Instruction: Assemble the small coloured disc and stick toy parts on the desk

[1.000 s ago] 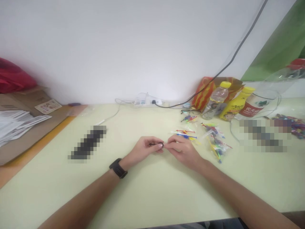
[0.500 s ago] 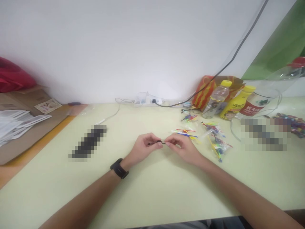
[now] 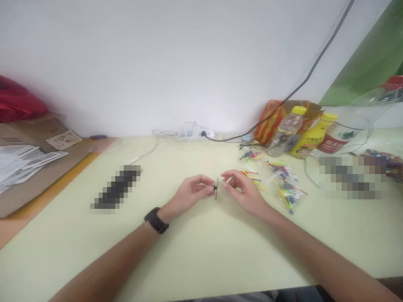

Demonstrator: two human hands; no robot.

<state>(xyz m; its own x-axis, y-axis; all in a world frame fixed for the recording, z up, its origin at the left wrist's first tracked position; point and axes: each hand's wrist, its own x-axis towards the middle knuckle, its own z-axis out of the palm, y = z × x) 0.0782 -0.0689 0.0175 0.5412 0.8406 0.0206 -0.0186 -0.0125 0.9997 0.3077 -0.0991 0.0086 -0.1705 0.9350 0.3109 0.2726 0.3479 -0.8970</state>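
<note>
My left hand (image 3: 192, 193), with a black watch on its wrist, pinches a small black plastic piece (image 3: 216, 188) whose thin bar stands upright at its fingertips. My right hand (image 3: 242, 191) rests just to the right of that piece, a small gap away, its fingers loosely curled and parted with nothing in them. Both hands lie low over the pale yellow table (image 3: 201, 251). Several small colourful plastic pieces (image 3: 250, 175) lie on the table just behind my right hand.
Clear bags of colourful pieces (image 3: 286, 184) lie to the right. Bottles (image 3: 285, 132) and a striped bag (image 3: 270, 119) stand by the wall. A power strip (image 3: 193, 133) with cables sits at the back, cardboard and papers (image 3: 25, 161) at the left.
My right hand has let go of the black piece and drawn back slightly to the right. The piece's bar, lying sideways between both hands before, now stands upright at my left fingertips.
</note>
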